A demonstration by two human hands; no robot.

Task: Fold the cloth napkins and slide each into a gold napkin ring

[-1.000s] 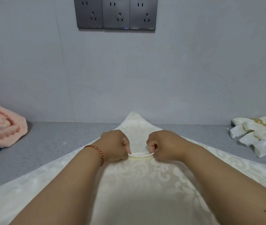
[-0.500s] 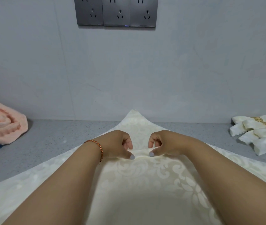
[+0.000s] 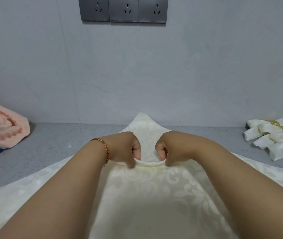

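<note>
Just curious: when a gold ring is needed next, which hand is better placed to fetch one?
Probably the right hand: the ringed napkins lie on its side; the left hand is farther away.

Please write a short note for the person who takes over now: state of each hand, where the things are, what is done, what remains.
Left hand and right hand: each pinches a raised pleat in the cream napkin, which lies spread on the grey counter.
Done: several napkins in gold rings are piled at the far right.
Left: finish folding this napkin and ring it; no loose ring is visible.
</note>
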